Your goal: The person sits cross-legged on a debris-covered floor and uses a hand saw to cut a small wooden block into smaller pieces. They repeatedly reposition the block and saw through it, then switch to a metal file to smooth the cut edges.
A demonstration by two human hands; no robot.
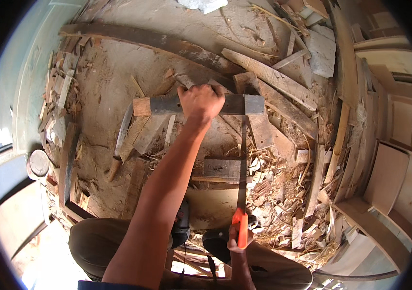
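Observation:
My left hand point(202, 100) is closed over a short dark wooden beam point(165, 105), pressing it from above. The beam lies crosswise on other timber pieces, with pale cut wood at its left end. In my right hand point(238, 238), between my knees, is the orange handle of a handsaw point(243, 166). Its long dark blade points away from me and crosses the beam to the right of my left hand, close to the beam's right end. How deep the teeth sit in the wood I cannot tell.
A knife with a wooden handle point(114, 169) lies to the left. Wood shavings and offcuts point(268, 193) cover the ground at right. A long plank point(138, 38) crosses the far side, and a rough slab point(271, 77) lies far right. Boards and frames point(394, 169) line the right.

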